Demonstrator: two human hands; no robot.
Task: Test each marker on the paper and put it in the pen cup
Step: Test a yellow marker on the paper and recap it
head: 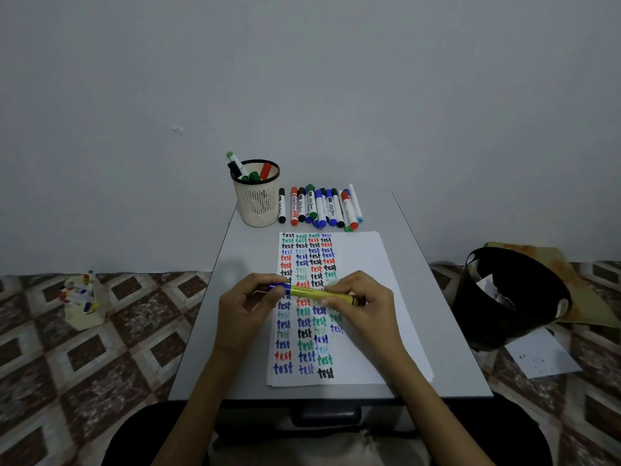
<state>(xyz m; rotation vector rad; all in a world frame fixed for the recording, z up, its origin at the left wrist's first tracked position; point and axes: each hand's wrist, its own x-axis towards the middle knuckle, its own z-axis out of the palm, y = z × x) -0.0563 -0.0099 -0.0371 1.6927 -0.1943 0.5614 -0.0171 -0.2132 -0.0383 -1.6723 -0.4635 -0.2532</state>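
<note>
A yellow marker [311, 292] with a blue cap lies level above the paper [361, 264], held at both ends. My left hand [247, 306] grips the blue cap end; my right hand [361, 302] grips the yellow barel end. The paper carries columns of the word "test" in several colours. At the table's far edge stands the cream mesh pen cup [257, 201] with several markers in it. To its right lies a row of several capped markers [319, 207].
The small grey table [215, 331] is narrow, with its edges close to the paper. A black bin [504, 297] sits on the floor to the right, with a loose sheet [544, 354] beside it. A cream box of markers [84, 299] stands on the patterned floor at left.
</note>
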